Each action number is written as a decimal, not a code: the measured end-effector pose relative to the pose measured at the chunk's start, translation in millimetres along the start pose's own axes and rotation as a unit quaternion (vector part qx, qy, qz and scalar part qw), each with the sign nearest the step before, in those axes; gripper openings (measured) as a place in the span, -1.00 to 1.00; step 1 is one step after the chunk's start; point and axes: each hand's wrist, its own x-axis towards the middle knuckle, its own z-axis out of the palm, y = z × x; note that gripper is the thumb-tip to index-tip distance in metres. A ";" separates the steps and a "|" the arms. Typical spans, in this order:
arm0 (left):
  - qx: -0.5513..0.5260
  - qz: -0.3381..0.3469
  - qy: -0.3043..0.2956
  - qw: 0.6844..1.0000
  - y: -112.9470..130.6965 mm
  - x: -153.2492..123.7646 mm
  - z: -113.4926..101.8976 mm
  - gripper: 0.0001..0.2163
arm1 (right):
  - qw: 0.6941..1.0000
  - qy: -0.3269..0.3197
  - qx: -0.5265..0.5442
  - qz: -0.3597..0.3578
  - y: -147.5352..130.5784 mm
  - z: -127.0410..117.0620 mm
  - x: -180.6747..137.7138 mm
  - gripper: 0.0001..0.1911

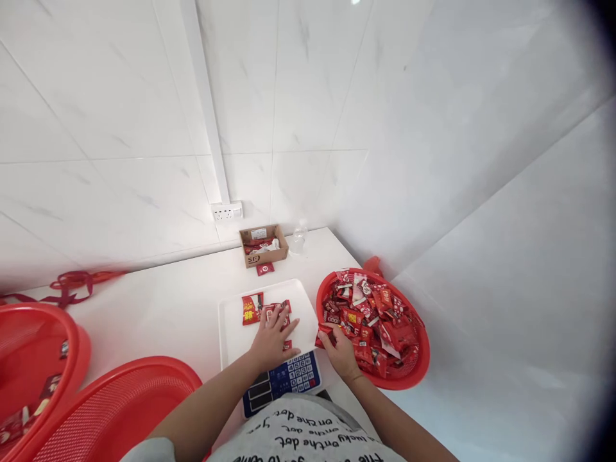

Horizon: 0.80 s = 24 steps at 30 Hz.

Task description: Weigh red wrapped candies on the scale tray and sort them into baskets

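Note:
A white scale (240, 350) with a blue keypad (283, 380) sits in front of me. My left hand (272, 337) lies flat on its pan, fingers spread over small red packets (278, 310). A larger red packet (252, 307) lies to the left on the pan. My right hand (338, 350) is closed on a red packet (324, 332) at the near left rim of a red basket (412, 378) full of red wrapped sweets (373, 311).
A small cardboard box (262, 244) with red packets stands at the back by the wall socket (227, 210), one packet (264, 268) in front of it and a clear bottle (298, 239) beside it. Two red baskets (110, 410) sit at the left. Red ribbon (72, 282) lies by the wall.

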 end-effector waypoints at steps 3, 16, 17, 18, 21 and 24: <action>0.003 -0.009 -0.006 1.000 1.3 -1.2 6.2 -0.48 | 1.000 -0.001 0.000 -0.002 -0.3 -0.2 -0.3 -0.66; -0.014 -0.251 0.003 0.968 -26.7 22.1 -9.8 -0.45 | 1.000 0.002 0.002 -0.008 -1.3 0.0 -0.1 -0.65; -0.021 -0.254 -0.014 0.967 -30.0 21.5 -10.1 -0.44 | 1.000 0.001 0.002 -0.009 -1.0 0.0 0.0 -0.65; -0.030 -0.244 -0.030 0.969 -33.3 20.6 -10.0 -0.44 | 1.000 0.001 0.001 -0.008 -0.8 -0.1 0.1 -0.64; -0.058 -0.179 -0.046 0.981 -41.8 18.2 -9.9 -0.42 | 1.000 0.001 -0.003 -0.006 -1.3 -0.6 0.2 -0.64; -0.092 -0.159 -0.025 0.983 -46.3 18.2 -14.8 -0.41 | 1.000 0.002 -0.002 -0.006 -2.8 -1.3 -0.1 -0.64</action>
